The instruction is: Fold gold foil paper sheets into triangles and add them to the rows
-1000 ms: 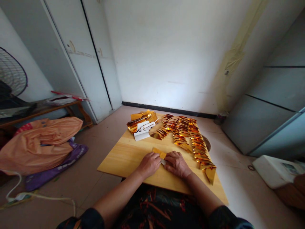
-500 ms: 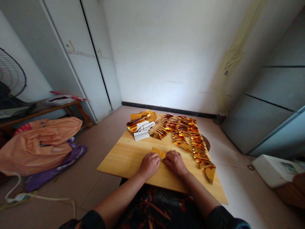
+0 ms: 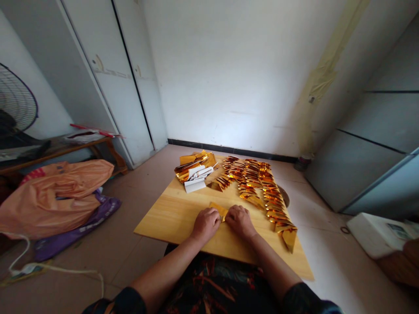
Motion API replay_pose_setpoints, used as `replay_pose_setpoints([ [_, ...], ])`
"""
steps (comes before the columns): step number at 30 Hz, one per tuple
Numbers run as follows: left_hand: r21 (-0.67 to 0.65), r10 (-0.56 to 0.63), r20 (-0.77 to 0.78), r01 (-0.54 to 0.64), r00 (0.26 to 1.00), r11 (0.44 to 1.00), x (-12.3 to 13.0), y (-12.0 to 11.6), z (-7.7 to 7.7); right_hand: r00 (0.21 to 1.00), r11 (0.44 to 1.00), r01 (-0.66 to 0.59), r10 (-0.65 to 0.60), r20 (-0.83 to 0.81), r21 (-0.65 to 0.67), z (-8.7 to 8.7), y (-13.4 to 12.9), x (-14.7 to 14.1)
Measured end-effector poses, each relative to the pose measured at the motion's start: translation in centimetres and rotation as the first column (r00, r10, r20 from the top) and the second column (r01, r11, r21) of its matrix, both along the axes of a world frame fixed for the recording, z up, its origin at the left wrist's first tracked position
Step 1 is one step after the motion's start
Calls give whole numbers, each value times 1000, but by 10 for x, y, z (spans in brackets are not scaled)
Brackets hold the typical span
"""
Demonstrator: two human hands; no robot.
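A sheet of gold foil paper (image 3: 217, 206) lies on the wooden board in front of me, partly covered by my hands. My left hand (image 3: 207, 221) is closed on its left side, fingers curled and pressed together. On the other side my right hand (image 3: 240, 219) grips the same sheet, knuckles up. A short strip of shiny gold shows between the two hands. Rows of folded gold foil pieces (image 3: 275, 203) overlap along the right part of the board. At the far left of the board sits a pile of loose gold sheets (image 3: 196, 160) with white paper (image 3: 195, 185) showing.
The wooden board (image 3: 163, 218) rests over my lap. To the left on the floor lie an orange bag (image 3: 65, 192), a purple bag (image 3: 78, 224) and a white cord (image 3: 65, 269). A white box (image 3: 376, 235) stands at the right, near a grey cabinet (image 3: 360, 152).
Both hands keep nearly the same place on the gold sheet. A bit more shiny gold shows between the fingers now. The view has shifted very slightly.
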State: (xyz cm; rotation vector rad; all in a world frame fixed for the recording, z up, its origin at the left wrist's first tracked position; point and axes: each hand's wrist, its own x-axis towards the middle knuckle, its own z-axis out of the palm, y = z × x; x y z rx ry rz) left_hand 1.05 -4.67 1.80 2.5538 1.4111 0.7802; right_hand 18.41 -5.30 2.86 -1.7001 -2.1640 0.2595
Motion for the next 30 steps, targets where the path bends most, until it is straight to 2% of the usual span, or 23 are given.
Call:
replay_pose_setpoints([
  [7, -15, -25, 1, 25, 1000, 1000, -1, -1, 0, 999, 999, 23, -21, -47, 46, -6, -2, -2],
  [12, 43, -58, -55, 61, 997, 997, -2, -2, -3, 994, 997, 58, -53, -96, 56, -10, -3, -3],
  [19, 51, -39, -109, 44, 993, 998, -1, -3, -4, 978, 992, 124, -118, -174, 23, -14, 2, -4],
  [25, 27, -29, -121, 33, 992, 999, 2, -7, 3, 976, 987, 160, -162, -143, -26, -13, 6, -4],
  [28, 11, -30, -112, 31, 993, 999, 2, -6, 2, 985, 990, 139, -140, -99, -15, -12, 8, -2],
  [30, -5, -34, -108, 34, 994, 999, 1, -2, 1, 995, 997, 72, -71, -76, 11, -9, 7, 0],
])
